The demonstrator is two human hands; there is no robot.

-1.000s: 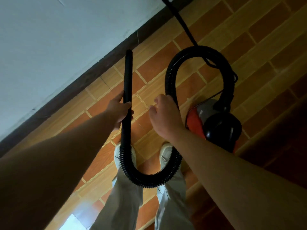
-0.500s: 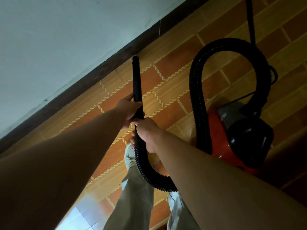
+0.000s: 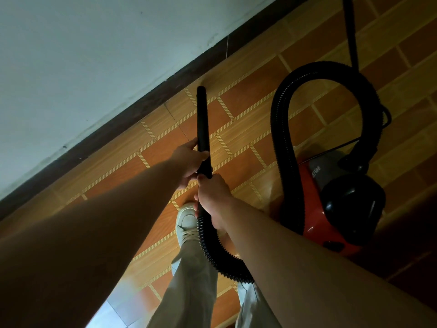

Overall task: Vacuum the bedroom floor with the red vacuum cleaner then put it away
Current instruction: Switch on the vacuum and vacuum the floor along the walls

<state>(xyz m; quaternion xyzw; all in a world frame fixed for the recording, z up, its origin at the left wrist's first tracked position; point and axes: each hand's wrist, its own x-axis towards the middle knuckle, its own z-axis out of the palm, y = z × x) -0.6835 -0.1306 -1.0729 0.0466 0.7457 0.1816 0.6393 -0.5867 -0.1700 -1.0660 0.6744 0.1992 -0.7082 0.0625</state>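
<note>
**A:** Entry one, vacuum [image 3: 312, 204]. Location?

**B:** Red body, black dome. It stands on the floor [image 3: 248, 98], to the right of the feet and well apart from the wall [image 3: 94, 55]. The hose [image 3: 280, 138] arcs up from it, then loops down past a shoe [image 3: 186, 218] to the wand [image 3: 202, 119].

**A:** Grips?

**B:** Left grip [image 3: 189, 159]: curled round the wand at about mid-length. Right grip [image 3: 212, 197]: just below, wrapped round the joint where the ribbed hose meets the wand. Whether the two touch, I cannot tell.

**A:** Wand tip?

**B:** It points at the baseboard [image 3: 118, 124] and sits near it. Contact with the floor can't be made out.

**A:** Step in hand?

**B:** As a judgement: working the floor strip along the wall.

**A:** Handling notes?

**B:** Keep the tip low and draw it slowly along the baseboard line in overlapping passes. Steer with the left grip. Let the right carry the hose's weight, so the loop neither kinks nor snags the shoe. Mind the cord [image 3: 352, 31] running off the top. A hard pull on the hose could tip the body.
</note>
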